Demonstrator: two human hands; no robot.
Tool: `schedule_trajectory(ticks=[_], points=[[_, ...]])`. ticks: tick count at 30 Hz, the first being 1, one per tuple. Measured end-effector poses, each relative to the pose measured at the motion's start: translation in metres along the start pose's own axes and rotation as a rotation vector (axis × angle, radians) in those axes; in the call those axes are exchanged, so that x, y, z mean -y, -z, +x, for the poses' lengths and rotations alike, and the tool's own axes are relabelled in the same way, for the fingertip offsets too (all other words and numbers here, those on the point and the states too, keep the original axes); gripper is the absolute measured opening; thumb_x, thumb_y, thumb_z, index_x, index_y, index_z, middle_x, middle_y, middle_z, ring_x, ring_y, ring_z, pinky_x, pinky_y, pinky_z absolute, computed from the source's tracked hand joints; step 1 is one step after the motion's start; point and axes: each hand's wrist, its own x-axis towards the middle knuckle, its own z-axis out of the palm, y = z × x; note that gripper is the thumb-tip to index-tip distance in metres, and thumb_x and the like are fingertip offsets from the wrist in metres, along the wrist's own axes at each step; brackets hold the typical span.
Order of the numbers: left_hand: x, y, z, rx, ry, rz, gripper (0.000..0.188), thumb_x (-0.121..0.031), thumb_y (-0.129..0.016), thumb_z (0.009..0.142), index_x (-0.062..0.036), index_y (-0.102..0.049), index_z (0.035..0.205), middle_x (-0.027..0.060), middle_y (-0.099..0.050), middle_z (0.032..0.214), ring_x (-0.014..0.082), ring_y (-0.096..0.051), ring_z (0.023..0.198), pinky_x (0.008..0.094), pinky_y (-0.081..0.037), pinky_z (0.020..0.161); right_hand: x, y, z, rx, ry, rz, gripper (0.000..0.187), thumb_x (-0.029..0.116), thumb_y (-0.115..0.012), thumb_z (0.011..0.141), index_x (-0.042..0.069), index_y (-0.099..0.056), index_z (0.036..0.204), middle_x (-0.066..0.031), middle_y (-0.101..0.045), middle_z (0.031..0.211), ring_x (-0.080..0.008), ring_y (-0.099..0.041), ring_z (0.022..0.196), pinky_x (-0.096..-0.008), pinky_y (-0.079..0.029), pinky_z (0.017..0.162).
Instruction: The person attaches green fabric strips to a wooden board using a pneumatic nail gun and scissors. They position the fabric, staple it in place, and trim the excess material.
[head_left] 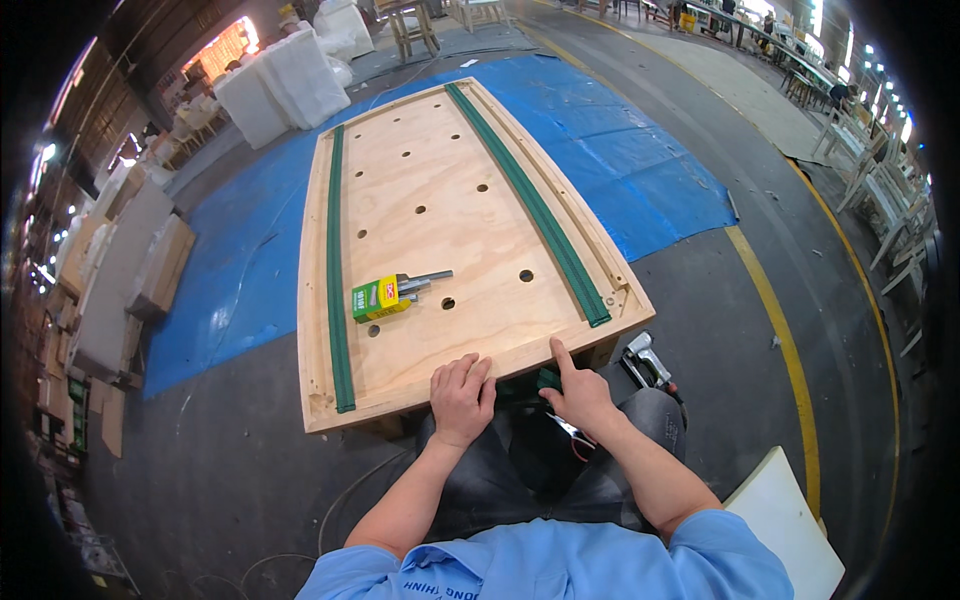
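Left hand point(461, 398) flat, fingers together, on near edge of plywood panel point(450, 210); right hand point(577, 393) at the same edge, index extended, other fingers curled, gripping nothing; panel's long axis runs away from both hands; left hand nearer glue box point(381, 297).

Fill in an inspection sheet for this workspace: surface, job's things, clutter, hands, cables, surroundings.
Surface: plywood panel with round holes, lying over a blue tarp on a grey floor.
Job's things: two green strips run along the panel's long sides; a green and yellow box with a metal tool lies on it.
Clutter: pneumatic stapler on the floor by the right corner.
Hands: left hand flat on the near edge; right hand at the edge, index finger on the panel.
Cables: thin lines on the floor, lower left.
Surroundings: white wrapped stacks, chairs, yellow floor line.
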Motion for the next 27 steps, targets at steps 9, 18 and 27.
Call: schedule_trajectory(ticks=[9, 18, 27], points=[[-0.045, 0.003, 0.014, 0.313, 0.118, 0.137, 0.048, -0.027, -0.072, 0.093, -0.0089, -0.069, 0.138, 0.0145, -0.069, 0.095, 0.0356, -0.067, 0.093, 0.0479, -0.052, 0.086, -0.001, -0.002, 0.001, 0.001, -0.012, 0.002, 0.103, 0.036, -0.076, 0.094, 0.004, -0.013, 0.169, -0.0263, -0.074, 0.081, -0.0445, -0.075, 0.080, -0.0535, -0.060, 0.074], [-0.061, 0.007, 0.023, 0.693, 0.410, 0.066, 0.073, -0.041, -0.064, 0.101, -0.0098, -0.042, 0.163, 0.0246, -0.075, 0.083, 0.0429, -0.075, 0.080, 0.0543, -0.060, 0.076, -0.004, 0.001, 0.002, 0.017, -0.025, -0.004, 0.101, 0.036, -0.076, 0.094, 0.006, -0.017, 0.169, -0.0260, -0.075, 0.083, -0.0449, -0.075, 0.081, -0.0535, -0.060, 0.075], [-0.066, 0.009, 0.020, 0.701, 0.409, 0.117, 0.074, -0.042, -0.067, 0.100, -0.0148, -0.042, 0.164, 0.0224, -0.070, 0.101, 0.0407, -0.074, 0.087, 0.0541, -0.059, 0.078, -0.005, -0.001, 0.003, -0.006, 0.002, 0.010, 0.102, 0.036, -0.077, 0.093, 0.005, -0.017, 0.169, -0.0250, -0.074, 0.081, -0.0445, -0.075, 0.078, -0.0540, -0.060, 0.073]])
